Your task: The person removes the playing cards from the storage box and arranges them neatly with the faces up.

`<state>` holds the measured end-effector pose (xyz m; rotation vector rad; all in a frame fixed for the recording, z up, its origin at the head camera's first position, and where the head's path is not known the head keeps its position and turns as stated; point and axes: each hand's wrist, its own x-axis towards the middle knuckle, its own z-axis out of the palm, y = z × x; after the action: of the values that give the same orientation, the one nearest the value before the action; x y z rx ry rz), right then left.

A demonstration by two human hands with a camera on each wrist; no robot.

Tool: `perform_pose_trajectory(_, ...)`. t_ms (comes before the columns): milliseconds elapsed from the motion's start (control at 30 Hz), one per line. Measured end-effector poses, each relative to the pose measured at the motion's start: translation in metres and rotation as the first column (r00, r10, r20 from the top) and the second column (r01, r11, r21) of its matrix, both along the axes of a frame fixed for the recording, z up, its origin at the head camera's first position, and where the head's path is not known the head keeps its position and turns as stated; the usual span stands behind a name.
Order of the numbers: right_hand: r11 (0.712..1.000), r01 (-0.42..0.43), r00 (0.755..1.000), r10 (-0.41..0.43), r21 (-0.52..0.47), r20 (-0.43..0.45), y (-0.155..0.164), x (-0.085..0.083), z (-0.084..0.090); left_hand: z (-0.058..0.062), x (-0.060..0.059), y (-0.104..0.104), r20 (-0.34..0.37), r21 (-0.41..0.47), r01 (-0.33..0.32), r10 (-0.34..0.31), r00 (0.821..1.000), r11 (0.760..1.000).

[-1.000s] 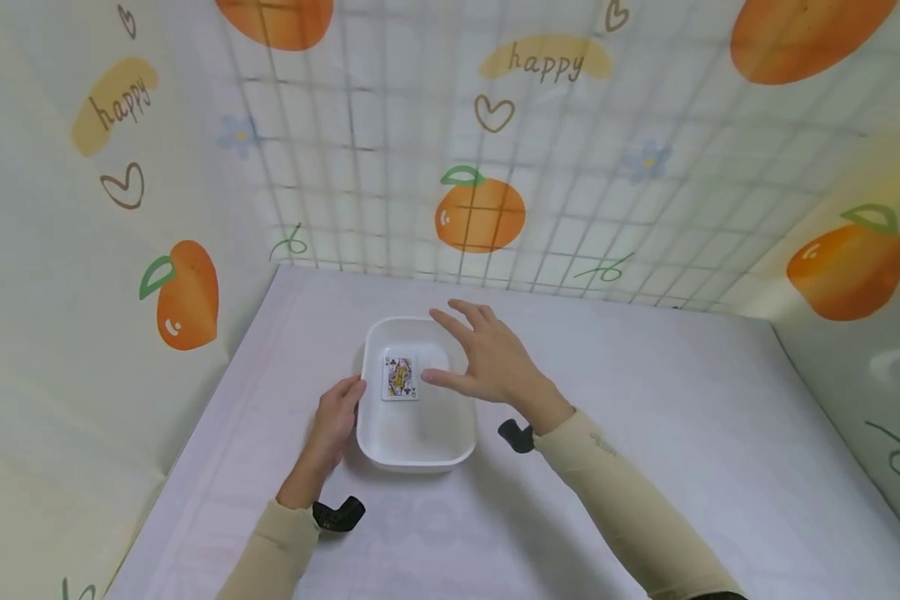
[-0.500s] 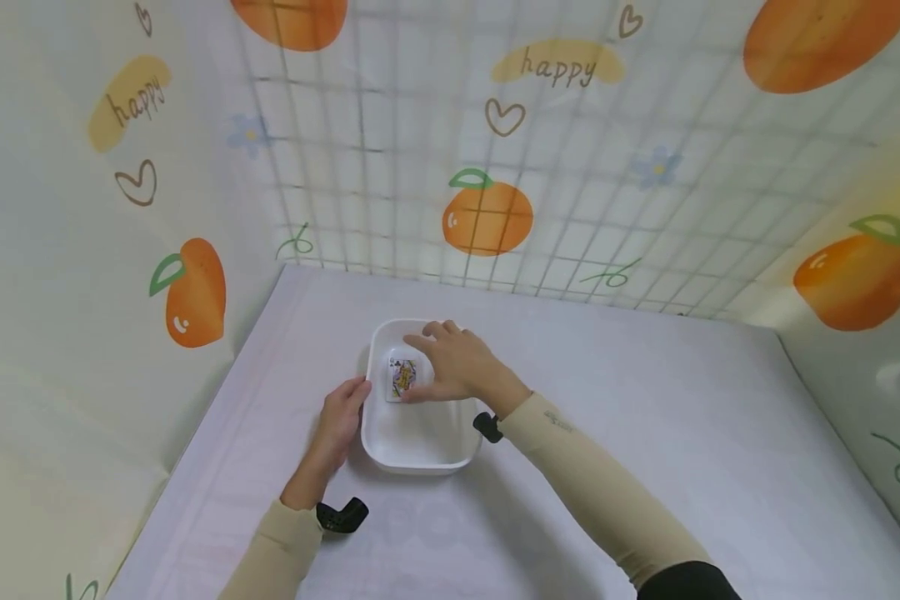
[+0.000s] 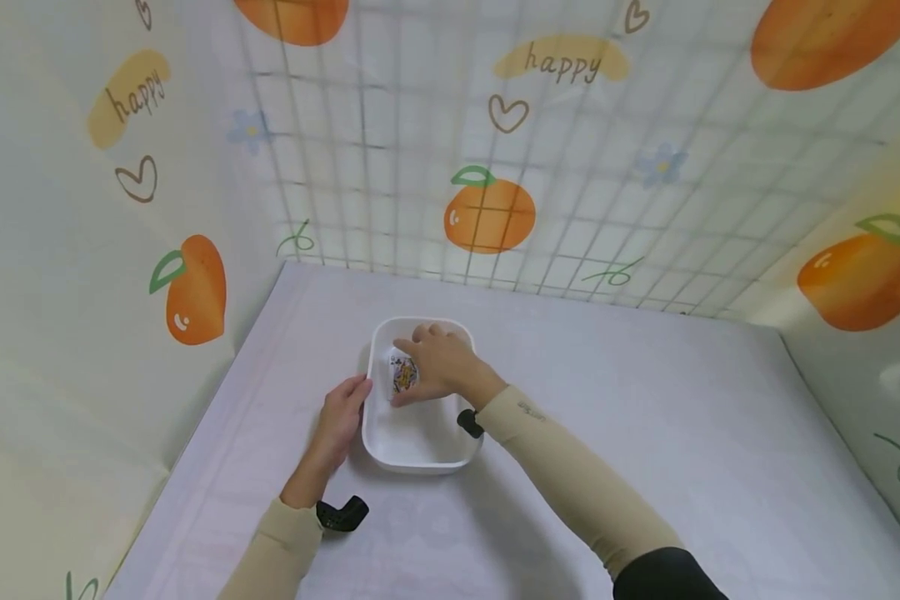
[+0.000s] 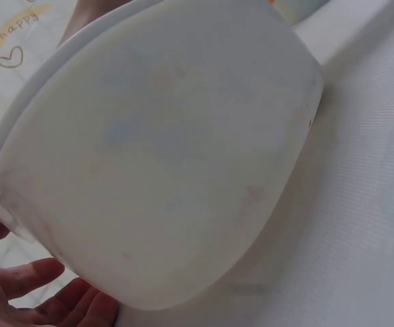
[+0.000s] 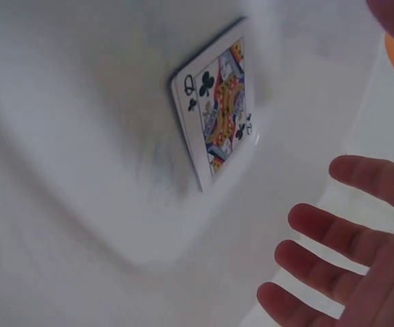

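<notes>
fingers point(image 5: 319, 235) beside face-up card point(image 5: 214, 122), long axis along dish point(image 3: 412, 442)

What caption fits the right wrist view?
Right hand reaching, fingers spread, toward a queen of clubs inside a white basin.

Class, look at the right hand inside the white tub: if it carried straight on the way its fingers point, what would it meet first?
Most likely the playing card lying in the tub; the right hand has fingers not yet touching it, though depth is unclear.
</notes>
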<state>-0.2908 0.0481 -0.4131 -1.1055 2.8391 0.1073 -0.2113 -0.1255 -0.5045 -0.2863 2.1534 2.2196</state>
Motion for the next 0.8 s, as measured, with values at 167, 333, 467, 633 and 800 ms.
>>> perform_pose_trajectory(167, 1.000, -0.002, 0.999, 0.001, 0.026, 0.032, -0.008, -0.001, -0.001, -0.001, -0.003, -0.001, -0.004, 0.010, -0.002, 0.002, 1.000, 1.000)
perform_pose_trajectory(333, 0.996, 0.028, 0.997, -0.034, 0.086, 0.068, -0.013, -0.008, -0.010, -0.002, -0.004, -0.001, -0.015, 0.005, -0.014, 0.014, 1.000, 1.000)
perform_pose_trajectory(467, 0.991, 0.069, 0.992, -0.080, 0.111, 0.102, -0.013, -0.014, -0.019, -0.004, -0.004, 0.000, -0.016, 0.002, -0.008, 0.008, 1.000, 1.000)
perform_pose_trajectory(633, 0.988, 0.087, 0.989, -0.102, 0.129, 0.111, -0.012, -0.018, -0.027, -0.001, 0.000, 0.000, -0.014, 0.003, 0.006, -0.006, 1.000, 1.000)
perform_pose_trajectory(800, 0.986, 0.101, 0.985, -0.117, 0.133, 0.125, -0.010, -0.022, -0.030, 0.001, 0.000, 0.000, -0.015, 0.011, -0.007, 0.008, 1.000, 1.000)
